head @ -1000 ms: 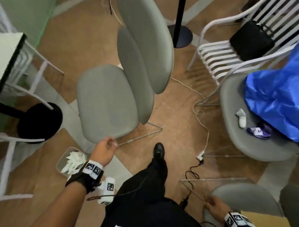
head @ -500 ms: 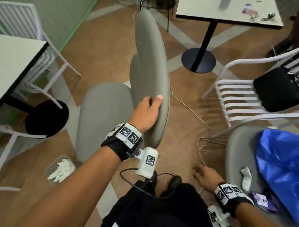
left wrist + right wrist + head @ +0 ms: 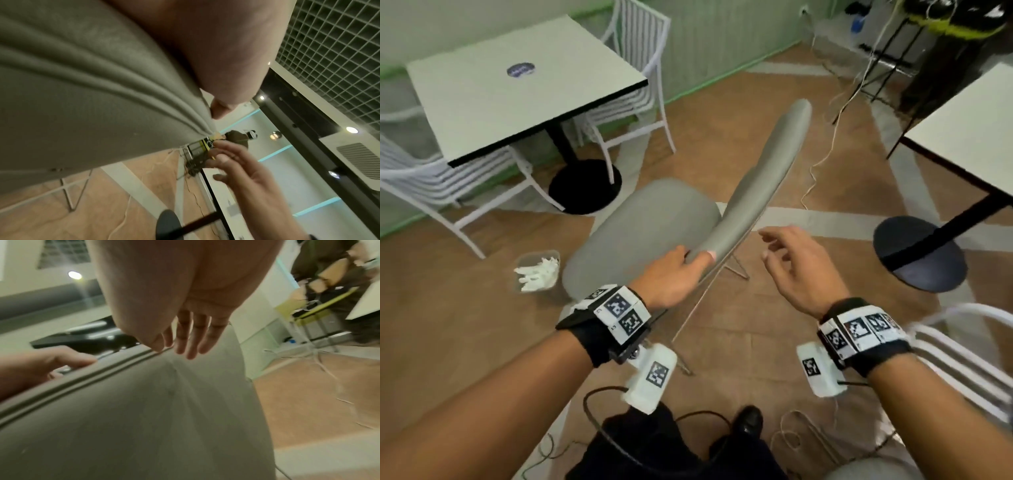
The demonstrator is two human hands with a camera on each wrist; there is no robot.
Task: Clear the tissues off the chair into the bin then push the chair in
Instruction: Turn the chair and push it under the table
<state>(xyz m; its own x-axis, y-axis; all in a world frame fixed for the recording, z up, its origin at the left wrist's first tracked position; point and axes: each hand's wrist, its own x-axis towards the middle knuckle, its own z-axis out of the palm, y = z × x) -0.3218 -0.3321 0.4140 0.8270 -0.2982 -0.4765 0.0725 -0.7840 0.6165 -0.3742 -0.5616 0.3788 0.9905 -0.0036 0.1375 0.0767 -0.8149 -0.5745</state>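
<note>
We see the bin (image 3: pixel 536 270) on the floor left of the chair (image 3: pixel 654 233), white tissues (image 3: pixel 539 274) heaped inside it; our left grip (image 3: pixel 674 277) curls round the chair's back edge, thumb on top; our right grip (image 3: pixel 796 270) hovers just beside the back, fingers spread and loose, touching nothing; the chair's legs are mostly hidden.

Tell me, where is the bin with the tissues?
In the head view the bin sits on the floor at the left, holding white tissues, beside the grey chair seat.
</note>
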